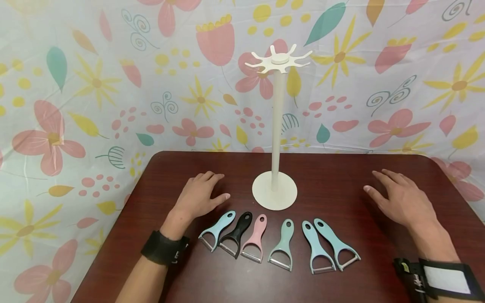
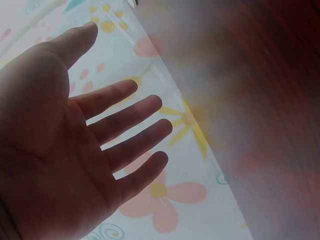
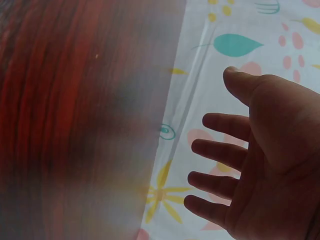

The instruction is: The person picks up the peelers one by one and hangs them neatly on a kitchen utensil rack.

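Left hand [image 1: 200, 193] and right hand [image 1: 404, 200] are wide and empty. Hanging seems not begun; next, probably, pinch a peeler [image 1: 258, 232] for the stand [image 1: 278, 126].

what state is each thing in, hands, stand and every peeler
Left hand: open, holding nothing
Right hand: open, holding nothing
White stand: upright, hooks bare
Leftmost blue peeler: lying down
Black peeler: lying down
Pink peeler: lying down
Green peeler: lying down
Second-from-right blue peeler: lying down
Rightmost blue peeler: lying down
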`<action>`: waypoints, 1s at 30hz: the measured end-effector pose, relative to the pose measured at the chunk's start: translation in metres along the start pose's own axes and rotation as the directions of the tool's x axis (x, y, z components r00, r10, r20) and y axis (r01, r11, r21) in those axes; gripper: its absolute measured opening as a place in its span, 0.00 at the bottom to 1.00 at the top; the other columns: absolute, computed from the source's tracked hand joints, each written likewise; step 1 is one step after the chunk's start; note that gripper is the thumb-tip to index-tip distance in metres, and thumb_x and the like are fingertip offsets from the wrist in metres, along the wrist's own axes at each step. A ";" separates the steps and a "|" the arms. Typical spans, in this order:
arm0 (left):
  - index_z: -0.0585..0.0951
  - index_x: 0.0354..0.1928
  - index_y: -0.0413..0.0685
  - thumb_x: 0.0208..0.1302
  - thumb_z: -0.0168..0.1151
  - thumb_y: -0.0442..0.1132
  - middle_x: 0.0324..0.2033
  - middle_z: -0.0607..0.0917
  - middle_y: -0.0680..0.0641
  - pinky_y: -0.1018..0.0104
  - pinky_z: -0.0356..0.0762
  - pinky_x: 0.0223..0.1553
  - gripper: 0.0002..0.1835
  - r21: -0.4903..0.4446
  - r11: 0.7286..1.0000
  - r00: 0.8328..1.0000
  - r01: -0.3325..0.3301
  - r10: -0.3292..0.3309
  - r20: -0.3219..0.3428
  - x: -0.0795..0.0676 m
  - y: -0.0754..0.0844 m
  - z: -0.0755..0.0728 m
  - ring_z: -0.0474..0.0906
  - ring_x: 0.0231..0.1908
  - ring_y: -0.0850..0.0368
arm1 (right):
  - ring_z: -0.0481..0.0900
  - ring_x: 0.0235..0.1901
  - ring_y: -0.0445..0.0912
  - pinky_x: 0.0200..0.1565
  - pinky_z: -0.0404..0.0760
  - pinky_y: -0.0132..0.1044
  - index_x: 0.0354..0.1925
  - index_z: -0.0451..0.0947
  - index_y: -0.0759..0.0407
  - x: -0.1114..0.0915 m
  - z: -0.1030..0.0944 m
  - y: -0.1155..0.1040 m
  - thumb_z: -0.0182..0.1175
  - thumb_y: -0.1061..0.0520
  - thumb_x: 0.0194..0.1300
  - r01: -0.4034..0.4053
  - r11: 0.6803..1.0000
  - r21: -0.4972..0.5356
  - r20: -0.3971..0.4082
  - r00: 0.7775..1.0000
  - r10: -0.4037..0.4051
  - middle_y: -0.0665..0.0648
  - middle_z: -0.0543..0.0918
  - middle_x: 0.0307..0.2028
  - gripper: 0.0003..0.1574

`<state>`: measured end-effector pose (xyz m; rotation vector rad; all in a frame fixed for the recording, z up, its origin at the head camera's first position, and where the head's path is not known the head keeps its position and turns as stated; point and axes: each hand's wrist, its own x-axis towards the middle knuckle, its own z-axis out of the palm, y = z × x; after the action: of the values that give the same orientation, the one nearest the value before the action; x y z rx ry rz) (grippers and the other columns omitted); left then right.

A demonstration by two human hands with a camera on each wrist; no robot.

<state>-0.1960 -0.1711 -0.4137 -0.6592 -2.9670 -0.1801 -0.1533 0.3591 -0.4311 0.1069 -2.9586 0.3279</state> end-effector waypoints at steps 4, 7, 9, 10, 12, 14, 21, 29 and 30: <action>0.71 0.68 0.55 0.62 0.57 0.66 0.59 0.74 0.48 0.45 0.67 0.58 0.37 0.014 1.000 1.000 -0.020 0.020 0.017 -0.002 0.007 -0.001 0.69 0.57 0.48 | 0.54 0.64 0.71 0.57 0.53 0.73 0.69 0.62 0.67 0.000 0.000 0.000 0.50 0.32 0.70 0.000 1.000 0.002 0.003 1.000 0.000 0.75 0.60 0.65 0.48; 0.71 0.68 0.55 0.61 0.58 0.67 0.60 0.74 0.47 0.46 0.68 0.58 0.38 0.004 1.000 0.998 -0.024 0.024 0.050 -0.004 0.012 -0.004 0.70 0.58 0.48 | 0.54 0.64 0.71 0.57 0.53 0.73 0.69 0.62 0.67 0.000 -0.001 -0.001 0.50 0.32 0.69 0.000 1.000 0.004 0.003 1.000 0.000 0.75 0.61 0.65 0.48; 0.71 0.67 0.56 0.60 0.59 0.67 0.60 0.75 0.47 0.47 0.69 0.58 0.38 -0.003 1.000 0.996 -0.016 0.016 0.085 -0.007 0.015 -0.006 0.71 0.58 0.48 | 0.54 0.63 0.71 0.57 0.53 0.73 0.68 0.62 0.67 0.000 -0.001 -0.001 0.50 0.32 0.69 0.000 1.000 0.005 0.003 1.000 0.000 0.75 0.61 0.65 0.48; 0.72 0.67 0.56 0.59 0.59 0.68 0.60 0.75 0.48 0.48 0.69 0.58 0.38 -0.001 1.000 0.995 -0.011 0.011 0.103 -0.008 0.016 -0.007 0.71 0.58 0.49 | 0.54 0.63 0.71 0.57 0.53 0.73 0.68 0.62 0.67 0.000 -0.001 -0.001 0.50 0.32 0.69 -0.001 1.000 0.005 0.003 1.000 0.001 0.75 0.61 0.65 0.47; 0.72 0.66 0.57 0.58 0.60 0.68 0.59 0.76 0.49 0.50 0.71 0.56 0.38 0.000 1.000 0.991 -0.004 0.003 0.131 -0.010 0.019 -0.009 0.72 0.57 0.51 | 0.55 0.63 0.71 0.57 0.53 0.73 0.68 0.63 0.67 0.000 -0.002 -0.001 0.51 0.32 0.69 0.000 1.000 0.006 0.003 1.000 0.000 0.75 0.61 0.65 0.47; 0.74 0.64 0.56 0.57 0.61 0.68 0.56 0.78 0.50 0.53 0.74 0.53 0.37 0.000 1.000 0.989 -0.003 0.003 0.151 -0.011 0.021 -0.010 0.75 0.53 0.54 | 0.55 0.63 0.70 0.57 0.53 0.73 0.68 0.63 0.67 0.000 -0.002 -0.002 0.51 0.33 0.69 0.001 1.000 0.007 0.002 1.000 -0.001 0.75 0.61 0.65 0.47; 0.78 0.52 0.53 0.55 0.64 0.66 0.39 0.81 0.54 0.61 0.76 0.36 0.31 -0.049 0.999 0.972 -0.005 0.016 0.234 -0.018 0.028 -0.016 0.75 0.34 0.61 | 0.55 0.63 0.71 0.56 0.54 0.73 0.68 0.63 0.67 0.000 -0.001 -0.002 0.51 0.32 0.69 0.002 1.000 0.006 0.000 1.000 -0.002 0.75 0.61 0.65 0.47; 0.78 0.45 0.52 0.51 0.70 0.63 0.25 0.74 0.57 0.63 0.71 0.27 0.27 -0.068 0.998 0.940 -0.008 0.031 0.340 -0.023 0.033 -0.019 0.71 0.26 0.60 | 0.56 0.62 0.71 0.56 0.54 0.72 0.68 0.63 0.67 0.000 0.001 -0.001 0.50 0.32 0.70 0.003 1.000 0.008 0.001 1.000 -0.003 0.75 0.61 0.65 0.47; 0.78 0.45 0.52 0.51 0.70 0.63 0.25 0.74 0.57 0.63 0.71 0.27 0.28 -0.064 0.998 0.937 -0.008 0.029 0.347 -0.024 0.033 -0.019 0.71 0.26 0.60 | 0.55 0.63 0.71 0.56 0.54 0.72 0.68 0.63 0.67 0.000 0.001 -0.001 0.50 0.32 0.70 0.003 1.000 0.009 0.003 1.000 -0.003 0.75 0.61 0.65 0.47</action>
<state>-0.1591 -0.1535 -0.3944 -0.8025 -3.3030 -0.1697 -0.1534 0.3577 -0.4314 0.1132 -2.9595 0.3416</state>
